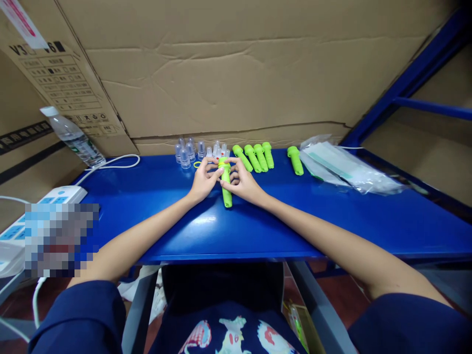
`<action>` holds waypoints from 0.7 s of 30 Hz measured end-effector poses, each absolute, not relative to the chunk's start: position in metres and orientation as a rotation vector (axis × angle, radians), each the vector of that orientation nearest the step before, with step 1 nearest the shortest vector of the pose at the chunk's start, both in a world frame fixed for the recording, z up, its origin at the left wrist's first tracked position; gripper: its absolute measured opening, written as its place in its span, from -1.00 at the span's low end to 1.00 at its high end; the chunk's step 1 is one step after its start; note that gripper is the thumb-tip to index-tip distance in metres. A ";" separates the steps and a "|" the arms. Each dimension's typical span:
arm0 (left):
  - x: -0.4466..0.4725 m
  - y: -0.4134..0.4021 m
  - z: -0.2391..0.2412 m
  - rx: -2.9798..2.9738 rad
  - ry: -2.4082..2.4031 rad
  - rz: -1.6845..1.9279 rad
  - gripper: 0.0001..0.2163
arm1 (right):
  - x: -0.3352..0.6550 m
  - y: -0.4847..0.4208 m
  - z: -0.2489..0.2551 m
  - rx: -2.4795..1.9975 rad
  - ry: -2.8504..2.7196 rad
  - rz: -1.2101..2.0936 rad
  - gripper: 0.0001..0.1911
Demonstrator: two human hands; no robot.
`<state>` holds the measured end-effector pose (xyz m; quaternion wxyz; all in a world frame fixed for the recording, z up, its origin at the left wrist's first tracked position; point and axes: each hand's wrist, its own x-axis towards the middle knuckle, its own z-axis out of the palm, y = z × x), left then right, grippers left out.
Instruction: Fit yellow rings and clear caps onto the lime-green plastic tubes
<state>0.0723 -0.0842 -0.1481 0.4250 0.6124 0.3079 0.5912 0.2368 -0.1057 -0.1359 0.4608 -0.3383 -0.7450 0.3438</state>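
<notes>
Between my hands, over the middle of the blue table, is a lime-green flashlight-shaped tube point(226, 191), its wider head pointing away from me. My left hand point(205, 180) pinches the head from the left with thumb and fingers. From the right, my right hand point(241, 181) grips the same tube near its head and upper barrel. Just behind my left hand lies a yellow-green ring point(197, 164). Clear plastic domed caps point(185, 158) stand in a cluster behind it, beside smaller clear pieces point(217, 149). Several similar green tubes point(260, 158) lie in a row to the right.
One more green tube point(295, 161) lies apart, next to a clear plastic bag with white contents point(342, 164). At left are a water bottle point(75, 137), a white power strip point(68, 194) and cables. Cardboard point(236, 83) walls the back; a blue metal frame point(401, 88) rises at right.
</notes>
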 end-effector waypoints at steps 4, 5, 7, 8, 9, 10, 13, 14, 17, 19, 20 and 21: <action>0.072 -0.084 -0.147 1.508 0.797 1.467 -0.57 | 0.237 -0.107 -0.135 -0.844 -1.837 0.848 -0.37; 0.072 -0.085 -0.146 1.505 0.805 1.464 -0.57 | 0.236 -0.107 -0.134 -0.846 -1.836 0.851 -0.37; 0.071 -0.086 -0.145 1.506 0.810 1.463 -0.57 | 0.236 -0.108 -0.134 -0.850 -1.830 0.853 -0.36; 0.071 -0.087 -0.144 1.509 0.806 1.464 -0.57 | 0.236 -0.108 -0.134 -0.854 -1.827 0.850 -0.35; 0.071 -0.087 -0.143 1.515 0.797 1.463 -0.56 | 0.236 -0.108 -0.135 -0.860 -1.824 0.845 -0.35; 0.071 -0.088 -0.142 1.522 0.788 1.461 -0.56 | 0.236 -0.108 -0.135 -0.867 -1.822 0.841 -0.34; 0.070 -0.088 -0.140 1.541 0.777 1.444 -0.55 | 0.235 -0.107 -0.137 -0.877 -1.811 0.825 -0.31; 0.070 -0.088 -0.140 1.544 0.778 1.441 -0.55 | 0.235 -0.106 -0.137 -0.876 -1.806 0.822 -0.31; 0.069 -0.087 -0.141 1.538 0.778 1.456 -0.53 | 0.235 -0.105 -0.138 -0.873 -1.794 0.820 -0.30; 0.069 -0.086 -0.142 1.531 0.794 1.463 -0.53 | 0.235 -0.103 -0.139 -0.872 -1.796 0.825 -0.30; 0.069 -0.086 -0.143 1.529 0.809 1.459 -0.54 | 0.235 -0.103 -0.139 -0.873 -1.801 0.826 -0.30; 0.068 -0.086 -0.143 1.526 0.826 1.452 -0.54 | 0.235 -0.103 -0.139 -0.875 -1.805 0.824 -0.30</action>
